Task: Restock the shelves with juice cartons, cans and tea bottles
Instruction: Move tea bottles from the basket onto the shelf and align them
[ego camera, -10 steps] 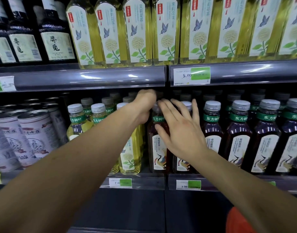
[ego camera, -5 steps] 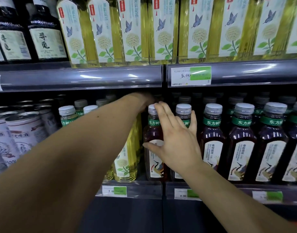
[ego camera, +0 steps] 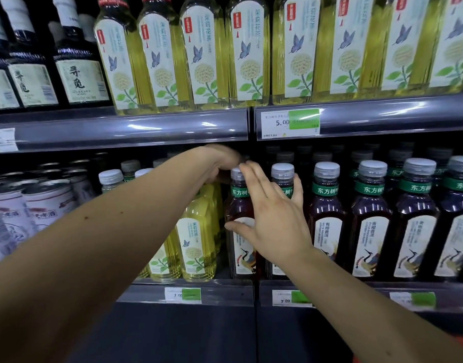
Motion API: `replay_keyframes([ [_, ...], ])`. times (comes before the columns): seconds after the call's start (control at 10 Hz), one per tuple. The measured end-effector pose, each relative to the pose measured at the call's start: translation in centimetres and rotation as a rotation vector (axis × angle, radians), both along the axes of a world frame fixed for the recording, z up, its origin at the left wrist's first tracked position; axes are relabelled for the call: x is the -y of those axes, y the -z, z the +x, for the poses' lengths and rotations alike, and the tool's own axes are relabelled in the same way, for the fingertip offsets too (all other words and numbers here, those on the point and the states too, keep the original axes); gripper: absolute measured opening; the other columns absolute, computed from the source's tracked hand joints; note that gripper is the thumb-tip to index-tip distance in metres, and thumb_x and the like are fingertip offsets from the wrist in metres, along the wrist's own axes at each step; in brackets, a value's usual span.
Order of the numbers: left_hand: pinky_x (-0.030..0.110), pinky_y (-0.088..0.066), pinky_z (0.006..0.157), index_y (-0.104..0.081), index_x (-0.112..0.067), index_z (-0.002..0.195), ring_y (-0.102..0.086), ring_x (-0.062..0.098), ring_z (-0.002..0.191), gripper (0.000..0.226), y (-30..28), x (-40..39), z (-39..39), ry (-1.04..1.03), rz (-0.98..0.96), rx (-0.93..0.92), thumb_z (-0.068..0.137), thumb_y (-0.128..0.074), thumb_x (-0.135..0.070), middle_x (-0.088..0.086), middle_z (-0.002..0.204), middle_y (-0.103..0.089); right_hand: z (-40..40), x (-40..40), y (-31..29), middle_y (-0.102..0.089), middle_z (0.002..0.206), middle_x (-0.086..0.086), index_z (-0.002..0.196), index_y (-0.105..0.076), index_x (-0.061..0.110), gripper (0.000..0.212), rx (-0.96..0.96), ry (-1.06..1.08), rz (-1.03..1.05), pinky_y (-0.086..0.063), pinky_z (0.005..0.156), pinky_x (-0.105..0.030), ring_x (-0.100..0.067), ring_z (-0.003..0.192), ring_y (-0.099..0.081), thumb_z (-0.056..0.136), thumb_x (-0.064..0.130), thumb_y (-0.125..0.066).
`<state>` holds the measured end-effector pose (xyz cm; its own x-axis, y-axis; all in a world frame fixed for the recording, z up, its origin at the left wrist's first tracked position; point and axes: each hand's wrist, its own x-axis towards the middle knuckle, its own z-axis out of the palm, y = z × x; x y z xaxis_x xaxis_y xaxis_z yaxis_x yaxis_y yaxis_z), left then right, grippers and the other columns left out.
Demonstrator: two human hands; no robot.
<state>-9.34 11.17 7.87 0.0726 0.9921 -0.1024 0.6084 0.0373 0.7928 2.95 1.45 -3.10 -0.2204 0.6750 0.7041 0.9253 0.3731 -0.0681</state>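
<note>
**Nearly full: the middle shelf takes its tea bottles**

Already the middle shelf looks well stocked. The dark tea bottles stand upright in a row from the shelf divider to the right edge of the view, with more caps visible behind them. To the left of them stand the yellow tea bottles, and further left the cans. The upper shelf is also full in front, with tall yellow bottles and black bottles. No juice cartons are in view, so I cannot judge that part of the task.

The left hand reaches over the yellow bottles, deep under the upper shelf. Its fingers are bent downward, but they are hidden behind the hand, so I cannot tell what its grip holds, if anything. The right hand is spread with straight fingers against the two leftmost dark bottles; it holds nothing and seems only to steady or align them.

I judge that the work here is at the stage of placing or straightening one bottle at the border between yellow and dark rows. What remains on other shelves cannot be seen.
</note>
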Motion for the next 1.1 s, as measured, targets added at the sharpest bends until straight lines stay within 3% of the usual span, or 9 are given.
replay_keyframes([
  [0.1,0.03,-0.055,0.08,-0.068,-0.009,0.107,-0.068,0.018,0.093,0.025,0.3,0.0,0.4,0.023,-0.008,0.09,0.109,-0.049,-0.025,0.008,0.104,-0.072,0.0,0.0,-0.1,-0.001,0.169,0.012,0.161,0.001,0.028,0.108,-0.004,0.003,-0.003,-0.002,0.12,-0.063,-0.013,0.138,-0.044,0.083,0.075,-0.056],
  [0.2,0.03,-0.055,0.078,-0.066,-0.01,0.103,-0.064,0.014,0.08,0.021,0.6,-0.1,0.4,0.049,-0.052,0.201,0.109,-0.05,-0.023,0.004,0.093,-0.07,-0.1,0.2,-0.1,-0.001,0.169,0.012,0.161,0.001,0.028,0.107,-0.009,-0.002,-0.001,-0.002,0.12,-0.063,-0.014,0.136,-0.045,0.084,0.074,-0.056],
  [0.3,0.033,-0.056,0.087,-0.067,-0.009,0.11,-0.066,0.015,0.083,0.021,0.6,0.0,-0.3,0.068,-0.057,0.183,0.108,-0.053,-0.024,0.006,0.095,-0.071,-0.1,0.1,-0.1,0.0,0.169,0.012,0.161,0.002,0.028,0.107,-0.009,-0.006,0.006,-0.002,0.12,-0.063,-0.014,0.136,-0.046,0.084,0.074,-0.056],
  [0.4,0.041,-0.047,0.112,-0.064,-0.004,0.129,-0.063,0.022,0.111,0.033,0.8,-0.7,-1.0,0.09,-0.027,0.136,0.107,-0.054,-0.027,0.011,0.121,-0.069,-0.1,0.0,0.2,0.001,0.169,0.012,0.161,0.003,0.028,0.107,-0.009,-0.008,0.006,-0.001,0.12,-0.063,-0.014,0.136,-0.046,0.084,0.074,-0.056],
  [0.5,0.03,-0.055,0.094,-0.068,-0.007,0.114,-0.07,0.014,0.094,0.025,0.8,-0.6,-1.1,0.081,-0.007,0.131,0.107,-0.054,-0.026,0.012,0.123,-0.071,-0.1,-0.2,0.3,-0.001,0.169,0.012,0.161,0.001,0.028,0.106,-0.013,-0.014,0.018,-0.001,0.12,-0.063,-0.014,0.135,-0.047,0.084,0.074,-0.056],
  [0.6,0.027,-0.055,0.091,-0.068,-0.005,0.112,-0.071,0.012,0.09,0.024,1.2,-0.8,-1.1,0.047,-0.01,0.16,0.107,-0.055,-0.025,0.008,0.12,-0.071,0.0,-0.4,0.4,-0.002,0.169,0.012,0.161,-0.001,0.028,0.106,-0.016,-0.014,0.028,-0.002,0.12,-0.063,-0.014,0.135,-0.047,0.083,0.075,-0.056],
  [0.7,0.04,-0.049,0.111,-0.061,0.0,0.135,-0.066,0.026,0.12,0.037,1.4,-0.8,-0.8,0.019,-0.001,0.195,0.107,-0.054,-0.024,0.015,0.127,-0.069,0.0,-0.6,0.5,-0.006,0.169,0.011,0.161,-0.004,0.028,0.106,-0.021,-0.017,0.045,-0.004,0.12,-0.064,-0.014,0.133,-0.049,0.082,0.074,-0.058],
  [0.8,0.047,-0.045,0.115,-0.058,0.0,0.14,-0.057,0.032,0.134,0.039,1.3,-1.2,-0.4,0.018,-0.017,0.178,0.107,-0.052,-0.02,0.018,0.142,-0.061,0.1,-0.6,0.6,-0.01,0.168,0.011,0.161,-0.006,0.027,0.106,-0.029,-0.02,0.058,-0.006,0.12,-0.064,-0.014,0.132,-0.051,0.081,0.074,-0.059],
  [1.1,0.045,-0.047,0.113,-0.062,-0.003,0.134,-0.061,0.028,0.129,0.034,1.2,-2.4,-1.6,0.018,0.042,0.101,0.105,-0.056,-0.02,0.015,0.137,-0.065,0.0,-0.8,0.6,-0.006,0.169,0.012,0.161,-0.002,0.029,0.107,-0.018,-0.009,0.053,-0.007,0.119,-0.064,-0.013,0.135,-0.048,0.082,0.076,-0.055],
])
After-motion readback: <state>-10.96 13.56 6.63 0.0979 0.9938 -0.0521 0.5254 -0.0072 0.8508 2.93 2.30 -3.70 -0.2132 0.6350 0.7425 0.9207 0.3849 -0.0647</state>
